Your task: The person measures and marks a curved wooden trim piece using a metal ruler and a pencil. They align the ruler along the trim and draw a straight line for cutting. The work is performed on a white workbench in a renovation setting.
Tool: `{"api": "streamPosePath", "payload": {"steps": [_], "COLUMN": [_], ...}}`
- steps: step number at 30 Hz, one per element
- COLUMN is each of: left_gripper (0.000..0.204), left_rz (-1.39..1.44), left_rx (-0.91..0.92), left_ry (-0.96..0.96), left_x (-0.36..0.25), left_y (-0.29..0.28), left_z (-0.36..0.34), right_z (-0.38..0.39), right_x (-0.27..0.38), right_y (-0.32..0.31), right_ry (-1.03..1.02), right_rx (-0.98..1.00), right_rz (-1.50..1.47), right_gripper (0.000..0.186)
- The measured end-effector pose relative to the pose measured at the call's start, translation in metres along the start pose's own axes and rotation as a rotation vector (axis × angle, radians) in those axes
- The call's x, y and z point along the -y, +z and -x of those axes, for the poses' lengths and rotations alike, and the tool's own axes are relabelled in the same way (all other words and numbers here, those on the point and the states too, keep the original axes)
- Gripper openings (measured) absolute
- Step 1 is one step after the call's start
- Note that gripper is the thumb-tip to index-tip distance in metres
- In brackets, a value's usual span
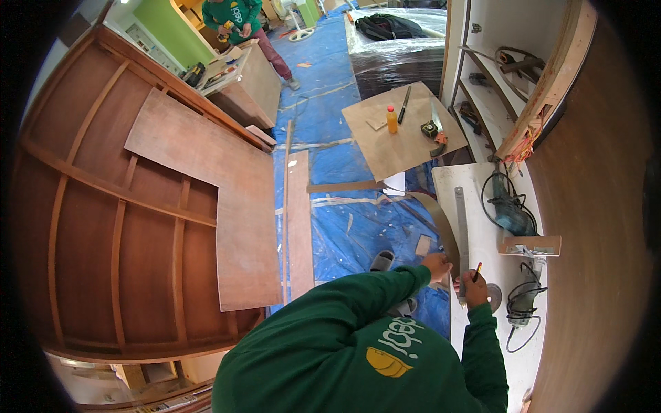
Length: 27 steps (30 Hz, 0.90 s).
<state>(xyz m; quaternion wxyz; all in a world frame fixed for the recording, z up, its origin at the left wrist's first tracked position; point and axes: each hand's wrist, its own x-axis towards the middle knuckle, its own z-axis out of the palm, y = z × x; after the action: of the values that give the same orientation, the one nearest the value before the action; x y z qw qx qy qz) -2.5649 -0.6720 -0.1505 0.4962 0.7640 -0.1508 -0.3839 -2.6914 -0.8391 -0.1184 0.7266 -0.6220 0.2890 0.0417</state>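
Observation:
My left hand is closed on the near end of a long, thin brown strip. That strip curves away from my fingers along the edge of a white worktop. Over the worktop, my right hand is closed around a pencil pointing up between the fingers. A long metal ruler lies on the worktop just beyond the right hand. Close to that hand's right side is a grey disc, partly hidden. What the lower fingers of both hands touch is too small to make out.
Two corded power tools, a larger one and a grinder, lie at right. A brown board ahead carries a yellow bottle, tape measure and handsaw. Blue sheeting covers the floor. Another person stands far left.

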Motion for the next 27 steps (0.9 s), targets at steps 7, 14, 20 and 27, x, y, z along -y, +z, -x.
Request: {"api": "streamPosePath", "payload": {"steps": [7,14,20,27], "left_gripper": [0.038,0.038,0.025,0.037], "left_rz": [-0.012,0.183,0.921,1.215], "left_rx": [0.037,-0.14,-0.24,-0.262], "left_ry": [0.005,-0.035,0.105,-0.005], "left_x": [0.0,0.027,0.044,0.011], "left_y": [-0.007,-0.032,-0.113,-0.171], "left_z": [0.0,-0.035,-0.109,-0.135], "right_z": [-0.008,-0.006,0.0,0.006], "right_x": [-0.001,-0.003,0.004,0.01], "right_y": [-0.001,-0.001,0.006,0.01], "right_ry": [0.064,0.119,0.125,0.102], "right_rx": [-0.022,-0.046,-0.078,-0.038], "right_rz": [-0.012,-0.024,-0.03,0.001], "right_gripper": [0.024,0.025,0.023,0.023]}}
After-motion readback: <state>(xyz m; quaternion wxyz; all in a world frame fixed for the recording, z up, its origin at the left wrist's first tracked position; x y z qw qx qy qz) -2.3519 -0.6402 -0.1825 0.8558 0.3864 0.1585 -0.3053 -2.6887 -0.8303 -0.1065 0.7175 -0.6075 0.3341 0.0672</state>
